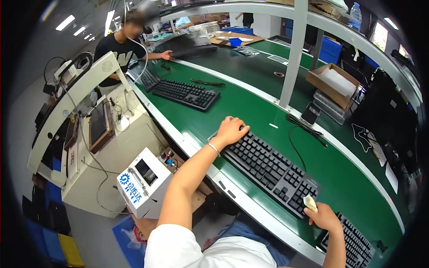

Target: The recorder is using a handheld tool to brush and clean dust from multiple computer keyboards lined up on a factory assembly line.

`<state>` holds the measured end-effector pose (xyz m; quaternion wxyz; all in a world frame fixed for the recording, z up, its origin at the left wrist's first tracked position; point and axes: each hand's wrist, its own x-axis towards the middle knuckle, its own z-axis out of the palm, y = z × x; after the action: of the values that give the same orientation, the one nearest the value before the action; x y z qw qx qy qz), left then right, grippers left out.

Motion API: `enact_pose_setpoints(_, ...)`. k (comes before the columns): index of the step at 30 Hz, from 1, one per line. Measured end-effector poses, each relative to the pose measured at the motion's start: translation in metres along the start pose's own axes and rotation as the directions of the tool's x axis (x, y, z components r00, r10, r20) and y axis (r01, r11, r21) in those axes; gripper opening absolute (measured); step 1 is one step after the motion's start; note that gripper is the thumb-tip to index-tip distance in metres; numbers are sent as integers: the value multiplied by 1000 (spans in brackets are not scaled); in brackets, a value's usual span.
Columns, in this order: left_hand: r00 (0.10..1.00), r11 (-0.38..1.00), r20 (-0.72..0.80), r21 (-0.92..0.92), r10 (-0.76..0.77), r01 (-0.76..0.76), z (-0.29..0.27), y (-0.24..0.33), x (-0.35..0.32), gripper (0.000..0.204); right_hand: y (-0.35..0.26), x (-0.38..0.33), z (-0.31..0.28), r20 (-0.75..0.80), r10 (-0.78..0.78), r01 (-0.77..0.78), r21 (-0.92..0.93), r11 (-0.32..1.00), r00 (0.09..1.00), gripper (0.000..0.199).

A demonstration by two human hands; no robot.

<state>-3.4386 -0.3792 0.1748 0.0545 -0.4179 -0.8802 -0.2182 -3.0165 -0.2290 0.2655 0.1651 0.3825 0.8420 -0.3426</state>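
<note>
A black keyboard (272, 169) lies slantwise on the green conveyor belt (344, 174) in front of me. My left hand (231, 130) rests on its far left end, fingers curled over the edge. My right hand (322, 217) is at the keyboard's near right corner and pinches a small pale folded cloth (310, 203) against the keys. The keyboard's black cable (298, 134) curls on the belt behind it. A silver bracelet is on my left wrist.
Another black keyboard (355, 243) lies at the lower right, and a third keyboard (185, 94) sits farther up the belt. A person in a black shirt (117, 51) works at the far left. A white machine box (143, 178) stands beside the belt. Cardboard boxes (333, 80) sit at right.
</note>
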Motion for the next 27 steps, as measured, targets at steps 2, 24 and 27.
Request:
enact_pose_setpoints(2,1000,1000,6,-2,16,-16,-5,-4,2,37,-4,3,-3,-11,-12,11,-42,999,1000,29)
enact_pose_setpoints(24,905,946,390,193,170,-261,-31,-27,69,34,49,37,-13,395,362,-354,-97,930,844,47)
enact_pose_setpoints(27,999,909,-45,416,5,14,-4,-80,95,44,34,54,-13,412,331,-326,-85,942,849,47)
